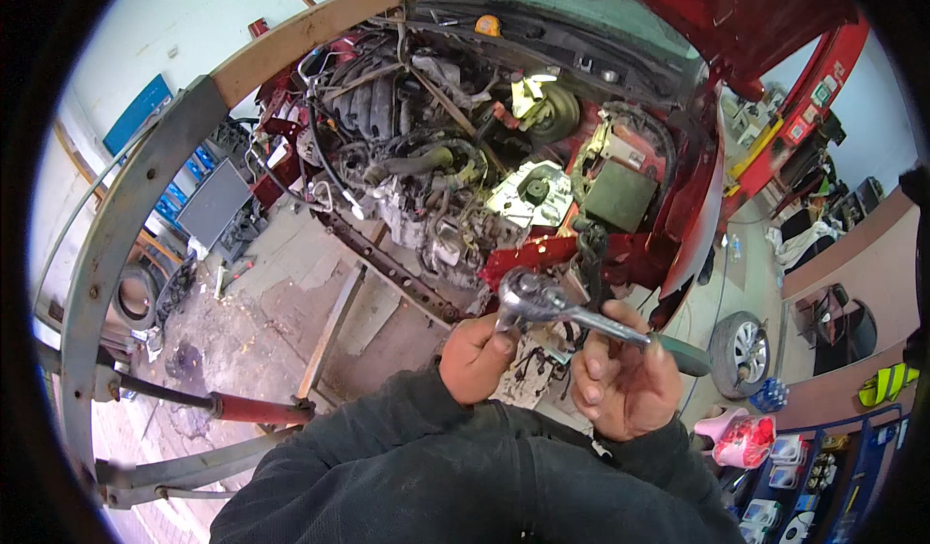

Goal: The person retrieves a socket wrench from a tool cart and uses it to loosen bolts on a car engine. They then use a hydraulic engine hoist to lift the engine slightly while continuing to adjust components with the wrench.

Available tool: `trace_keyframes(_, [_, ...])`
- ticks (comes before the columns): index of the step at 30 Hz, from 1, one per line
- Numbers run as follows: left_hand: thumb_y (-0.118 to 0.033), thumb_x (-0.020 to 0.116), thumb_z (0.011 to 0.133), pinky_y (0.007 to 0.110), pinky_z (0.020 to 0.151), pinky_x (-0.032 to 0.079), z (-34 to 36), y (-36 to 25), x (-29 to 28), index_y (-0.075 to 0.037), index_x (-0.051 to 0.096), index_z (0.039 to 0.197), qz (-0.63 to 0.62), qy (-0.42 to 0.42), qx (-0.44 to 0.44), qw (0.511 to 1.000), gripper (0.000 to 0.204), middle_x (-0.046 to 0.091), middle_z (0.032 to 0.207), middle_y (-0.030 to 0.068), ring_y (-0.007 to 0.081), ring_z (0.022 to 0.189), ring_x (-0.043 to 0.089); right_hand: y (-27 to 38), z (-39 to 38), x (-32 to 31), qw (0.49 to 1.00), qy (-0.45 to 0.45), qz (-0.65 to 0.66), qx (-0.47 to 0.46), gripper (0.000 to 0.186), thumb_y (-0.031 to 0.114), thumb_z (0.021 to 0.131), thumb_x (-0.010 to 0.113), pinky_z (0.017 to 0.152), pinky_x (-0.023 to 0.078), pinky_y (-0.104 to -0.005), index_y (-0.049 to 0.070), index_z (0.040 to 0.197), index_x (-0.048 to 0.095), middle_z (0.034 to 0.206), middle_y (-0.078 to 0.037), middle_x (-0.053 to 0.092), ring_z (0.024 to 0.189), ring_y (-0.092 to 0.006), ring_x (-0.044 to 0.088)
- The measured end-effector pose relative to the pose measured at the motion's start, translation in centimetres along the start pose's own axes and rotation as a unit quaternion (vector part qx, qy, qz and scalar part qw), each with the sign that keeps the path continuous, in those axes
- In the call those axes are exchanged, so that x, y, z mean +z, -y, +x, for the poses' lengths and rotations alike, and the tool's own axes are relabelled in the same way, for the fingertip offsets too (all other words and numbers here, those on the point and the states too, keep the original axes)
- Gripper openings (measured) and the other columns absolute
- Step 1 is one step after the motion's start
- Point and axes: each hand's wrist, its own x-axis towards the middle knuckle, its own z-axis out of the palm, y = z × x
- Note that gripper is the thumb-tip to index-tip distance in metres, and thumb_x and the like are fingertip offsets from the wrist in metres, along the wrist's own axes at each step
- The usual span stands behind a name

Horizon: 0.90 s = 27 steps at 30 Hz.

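A chrome ratchet (542, 297) with a dark green handle lies across both of my hands, low over the front of an open engine bay. My left hand (471, 360) is closed at the ratchet's head, on a small metal piece that looks like a socket, partly hidden by my fingers. My right hand (625, 374) grips the shaft near the handle, fingers curled round it. Beyond them are the dirty engine (378, 118) of a red car, a red body rail (528, 253) and a pale, brightly lit part (528, 195).
A steel engine hoist (136, 224) arches from the left over the engine, with a red ram (254, 408) low beside me. The red hood (736, 21) is raised. A wheel (741, 350) stands at right, near a pink bucket (736, 437) and tool racks (804, 476). A tire (136, 292) is at left.
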Motion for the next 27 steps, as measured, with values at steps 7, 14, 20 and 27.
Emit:
trace_keyframes(7, [-0.060, 0.056, 0.109, 0.036, 0.061, 0.045, 2.9, -1.1, -5.6, -0.005, 0.063, 0.088, 0.043, 0.004, 0.113, 0.993, 0.059, 0.060, 0.072, 0.0031, 0.0171, 0.063, 0.056, 5.1, 1.9, 8.5, 0.788, 0.341, -0.513, -0.004, 0.044, 0.029, 0.097, 0.079, 0.072, 0.060, -0.0421, -0.006, 0.124, 0.072, 0.105, -0.019, 0.073, 0.084, -0.0333, 0.074])
trace_keyframes(14, [-0.053, 0.082, 0.084, 0.052, 0.061, 0.048, 4.1, -1.8, -9.1, -0.007, 0.064, 0.088, 0.266, 0.181, 0.176, 0.930, 0.049, 0.061, 0.076, 0.0126, 0.0424, 0.073, 0.064, 4.2, 7.2, 10.1, 0.688, 0.159, -0.707, 0.034, 0.040, 0.037, 0.107, 0.063, 0.080, 0.051, -0.0493, 0.001, 0.124, 0.061, 0.099, -0.018, 0.068, 0.088, -0.0417, 0.067])
trace_keyframes(20, [-0.053, 0.078, 0.090, 0.054, 0.063, 0.047, 4.2, -2.4, -9.6, -0.007, 0.063, 0.091, 0.281, 0.212, 0.124, 0.928, 0.049, 0.060, 0.076, 0.0149, 0.0444, 0.074, 0.064, 2.1, 8.5, 7.8, 0.729, 0.141, -0.643, 0.188, 0.034, 0.036, 0.112, 0.056, 0.076, 0.051, -0.0486, 0.003, 0.119, 0.056, 0.096, -0.022, 0.065, 0.087, -0.0447, 0.068])
trace_keyframes(27, [-0.050, 0.072, 0.099, 0.053, 0.064, 0.048, 8.2, -3.6, -11.1, -0.005, 0.063, 0.096, 0.071, 0.326, 0.052, 0.941, 0.046, 0.062, 0.076, 0.0179, 0.0479, 0.078, 0.065, 4.0, 12.7, 10.4, 0.610, 0.249, -0.748, 0.081, 0.059, 0.041, 0.099, 0.075, 0.083, 0.057, -0.0454, 0.005, 0.140, 0.051, 0.108, -0.023, 0.070, 0.098, -0.0446, 0.071])
